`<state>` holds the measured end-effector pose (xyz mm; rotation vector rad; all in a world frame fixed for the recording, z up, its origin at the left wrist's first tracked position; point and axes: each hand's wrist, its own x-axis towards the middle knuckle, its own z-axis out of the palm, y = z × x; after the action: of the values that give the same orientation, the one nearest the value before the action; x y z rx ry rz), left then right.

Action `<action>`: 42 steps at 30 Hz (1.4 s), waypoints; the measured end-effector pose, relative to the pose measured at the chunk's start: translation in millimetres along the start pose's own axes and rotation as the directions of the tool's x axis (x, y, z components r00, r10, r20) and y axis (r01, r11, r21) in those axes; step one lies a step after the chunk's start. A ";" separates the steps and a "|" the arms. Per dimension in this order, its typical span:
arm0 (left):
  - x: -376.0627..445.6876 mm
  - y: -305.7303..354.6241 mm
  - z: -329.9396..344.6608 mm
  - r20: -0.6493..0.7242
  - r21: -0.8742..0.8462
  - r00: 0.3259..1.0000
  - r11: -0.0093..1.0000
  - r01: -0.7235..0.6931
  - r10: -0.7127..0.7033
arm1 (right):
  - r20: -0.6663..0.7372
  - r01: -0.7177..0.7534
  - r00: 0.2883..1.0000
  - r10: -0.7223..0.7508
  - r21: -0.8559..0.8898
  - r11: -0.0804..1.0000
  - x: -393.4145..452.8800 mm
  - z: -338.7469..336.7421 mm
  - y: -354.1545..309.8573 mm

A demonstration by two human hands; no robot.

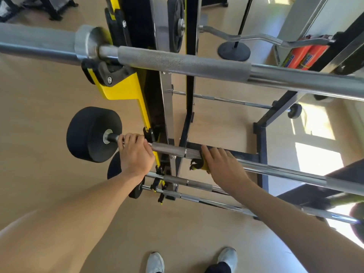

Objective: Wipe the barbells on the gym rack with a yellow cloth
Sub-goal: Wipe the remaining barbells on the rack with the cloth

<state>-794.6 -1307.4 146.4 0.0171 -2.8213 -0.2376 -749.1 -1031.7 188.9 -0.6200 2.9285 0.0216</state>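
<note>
Yellow cloth (202, 165) shows only as a crumpled corner under the right hand (220, 166); whether those fingers curl round the steel barbell with black round end weights (275, 171) cannot be told. That bar lies on the black-and-yellow steel rack (126, 89), its far end cut off. Left hand (136, 152) grips it beside 1 black weight (92, 133), just left of the cloth.

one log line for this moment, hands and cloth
left hand: grips barbell near black weight | right hand: presses yellow cloth on same bar | phase: wiping
</note>
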 end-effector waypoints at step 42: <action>-144.2 159.1 172.8 0.122 -0.631 0.968 0.770 -0.094 0.218 | -0.277 0.074 0.860 0.429 0.899 0.432 -55.6 194.9 85.7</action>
<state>-707.8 -1117.3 -33.3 -0.4087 -2.7517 -1.1774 -705.9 -922.2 2.9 -0.0783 2.7453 -1.7907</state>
